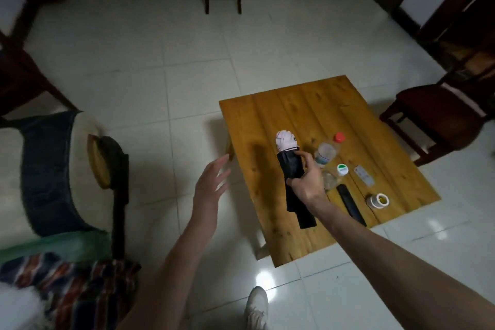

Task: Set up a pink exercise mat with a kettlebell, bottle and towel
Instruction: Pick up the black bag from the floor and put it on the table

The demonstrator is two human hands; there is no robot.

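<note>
Right hand (305, 179) grasps a rolled pink mat (287, 142) by its black sleeve (292, 169), held over the low wooden table (267, 128). Left hand (210, 185) hangs beside the table's left edge, fingers spread, holding nothing. A clear bottle with red cap (328, 151) lies on the tabletop just right of the roll. Tape roll (378, 200) and black remote (351, 203) rest nearer the table's front-right edge.

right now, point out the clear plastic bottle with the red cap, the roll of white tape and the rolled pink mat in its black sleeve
bottle (327, 152), head view, clear body
tape (378, 200), head view, roll's face
mat (286, 139), head view, exposed pink end
</note>
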